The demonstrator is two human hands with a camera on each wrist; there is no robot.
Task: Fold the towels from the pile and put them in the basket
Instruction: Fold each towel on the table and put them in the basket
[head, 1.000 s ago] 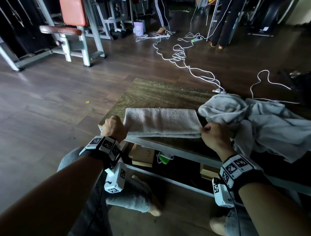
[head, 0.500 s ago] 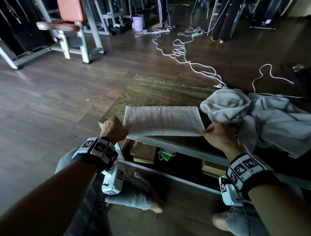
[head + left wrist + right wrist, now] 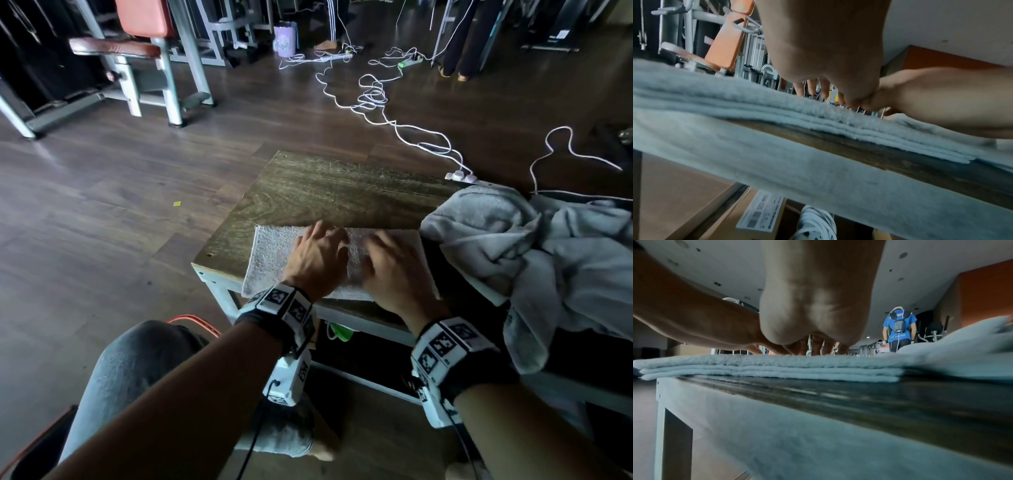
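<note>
A pale grey folded towel [image 3: 270, 260] lies flat near the front edge of the wooden table [image 3: 329, 192]. Both hands press down on its top side by side: my left hand [image 3: 317, 255] on the middle, my right hand [image 3: 394, 267] just to its right, fingers stretched forward. The wrist views show the towel [image 3: 735, 104] [image 3: 766, 368] as several stacked layers under spread fingers [image 3: 812, 87] [image 3: 818, 345]. The pile of unfolded grey towels [image 3: 548, 253] is heaped at the table's right end and hangs over the front edge. No basket is in view.
White cables [image 3: 376, 99] trail across the dark wood floor beyond the table. A weight bench with an orange pad [image 3: 147, 37] stands at the far left. Cardboard boxes [image 3: 756, 216] sit under the table. A person in a blue shirt [image 3: 898, 331] stands far off.
Both hands let go of the towel's near corners and moved inward onto its top, where they now press flat side by side. The towel lies closer to the front edge.
</note>
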